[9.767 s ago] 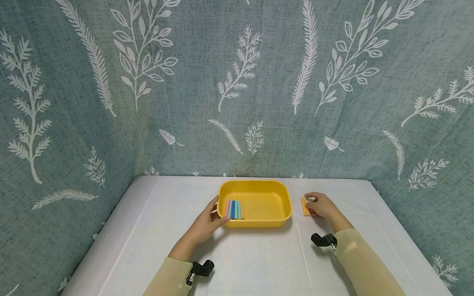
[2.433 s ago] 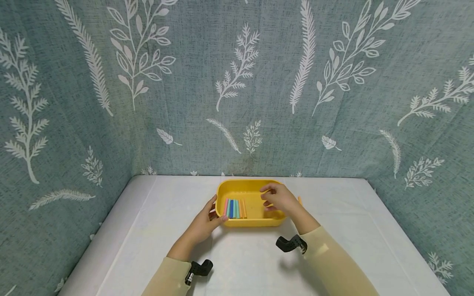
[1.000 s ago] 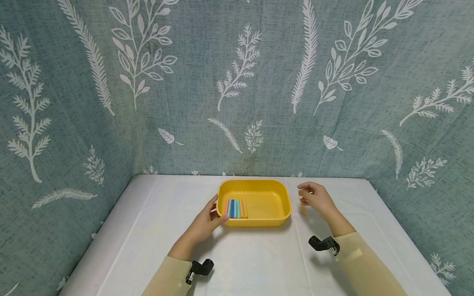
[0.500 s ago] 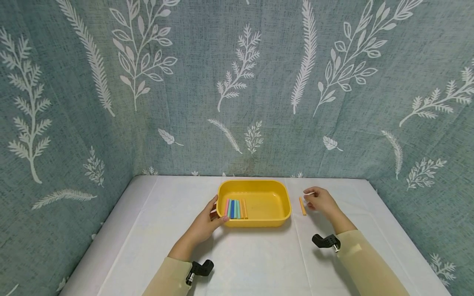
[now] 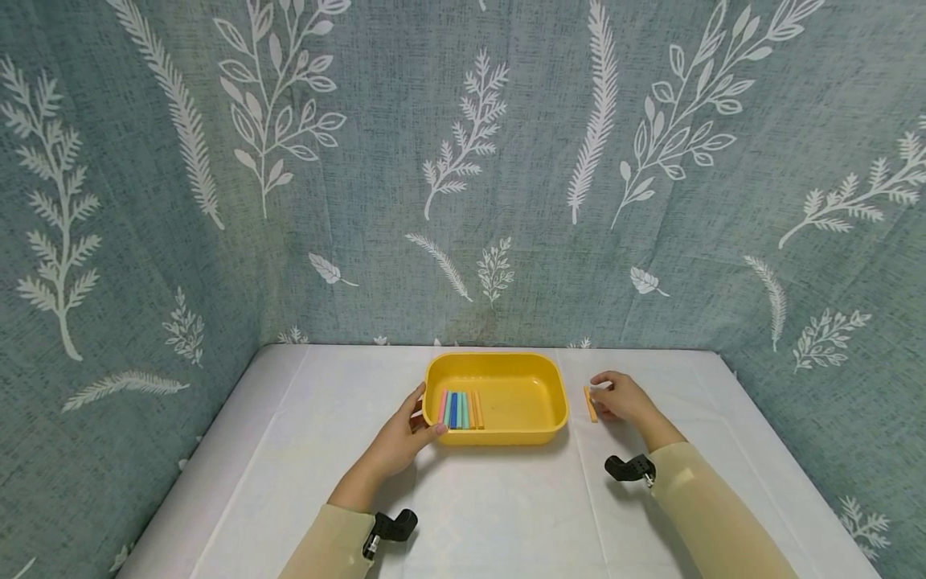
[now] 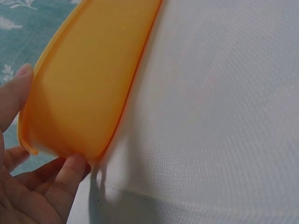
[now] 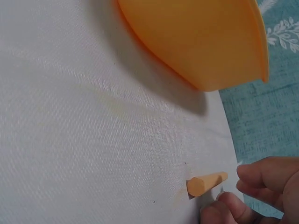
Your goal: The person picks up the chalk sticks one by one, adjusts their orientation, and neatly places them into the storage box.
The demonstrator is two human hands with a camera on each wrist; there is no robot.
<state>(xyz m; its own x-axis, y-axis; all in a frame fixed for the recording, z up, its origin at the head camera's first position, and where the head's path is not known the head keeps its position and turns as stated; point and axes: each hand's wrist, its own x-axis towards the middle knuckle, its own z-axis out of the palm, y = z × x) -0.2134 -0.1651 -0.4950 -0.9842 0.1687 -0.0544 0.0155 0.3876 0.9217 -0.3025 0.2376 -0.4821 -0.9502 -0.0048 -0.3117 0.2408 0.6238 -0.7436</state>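
Observation:
My left hand grips the left end of a yellow plastic tray, thumb at the rim and fingers against the outer wall in the left wrist view. Inside the tray, at its left, several chalk sticks lie side by side: pink, green, blue and orange. On the table to the right of the tray lies one orange chalk stick. Beside it is my right hand, thumb and fingers parted around the chalk's far end. In the right wrist view a gap shows between fingers and chalk.
A white cloth covers the table. Behind and at both sides hangs a blue-green curtain with white leaf prints, meeting the table's back edge. A black camera sits on each wrist.
Earlier, two orange chalks lay on the table; now one does, and the tray holds one more. My right hand has gone from over the tray back to the remaining chalk. The left stays put.

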